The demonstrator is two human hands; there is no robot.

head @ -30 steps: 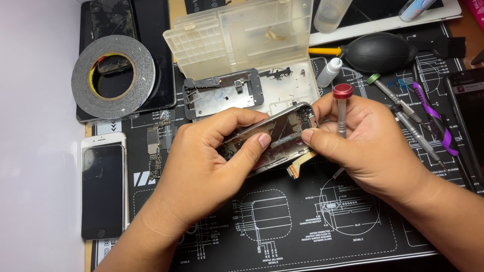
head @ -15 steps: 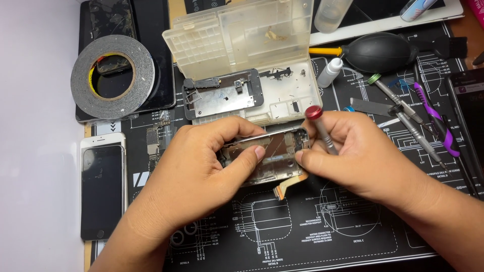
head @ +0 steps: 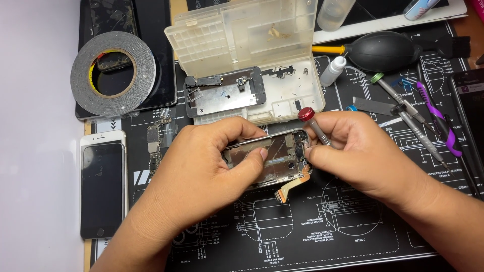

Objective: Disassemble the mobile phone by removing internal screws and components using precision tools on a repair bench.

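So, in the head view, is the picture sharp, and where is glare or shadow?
Head view: even overhead light, sharp focus on the opened phone; soft glare on the clear plastic case; faint shadows under the left hand and right hand; no visible blur.

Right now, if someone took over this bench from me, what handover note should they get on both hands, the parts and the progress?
Left hand: grips the opened phone frame above the repair mat, thumb across its inside.
Right hand: holds the red-capped screwdriver, tip at the frame's right end.
Parts: a removed metal plate lies on the clear parts box; an orange flex cable hangs below the frame.
Done: frame open, plate out.
Left: work at the right end appears unfinished; tip contact is hidden.
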